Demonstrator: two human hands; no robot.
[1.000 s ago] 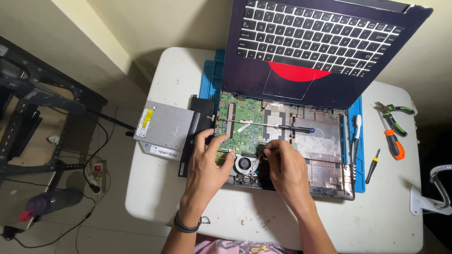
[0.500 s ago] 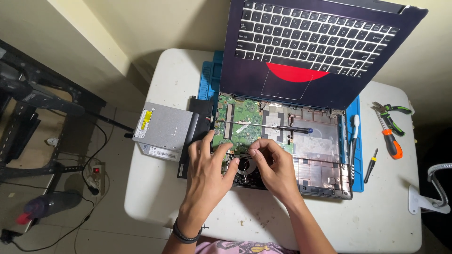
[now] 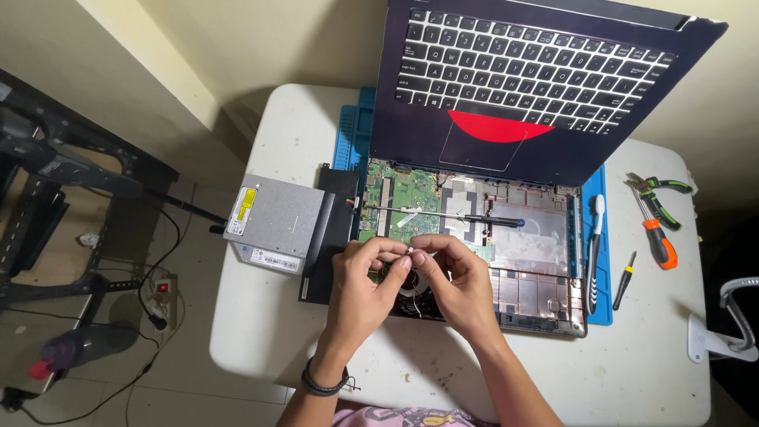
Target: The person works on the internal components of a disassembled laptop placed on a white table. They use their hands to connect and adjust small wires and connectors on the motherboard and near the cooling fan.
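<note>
An opened laptop base lies on a blue mat, its green circuit board exposed. The keyboard cover stands tilted up behind it. My left hand and my right hand meet above the front left of the base. The fingertips of both hands pinch a small pale part, and thin wires hang below it. The fan area under my hands is mostly hidden. A long screwdriver with a black handle lies across the board just beyond my fingers.
On the white table, a silver optical drive and a black battery lie left of the laptop. To its right lie a white brush, green-handled pliers, an orange-handled screwdriver and a small screwdriver. Cables and a bottle are on the floor at left.
Both hands have lifted off the fan area of the base and come together, fingertips now pinching the small wired part above it.
</note>
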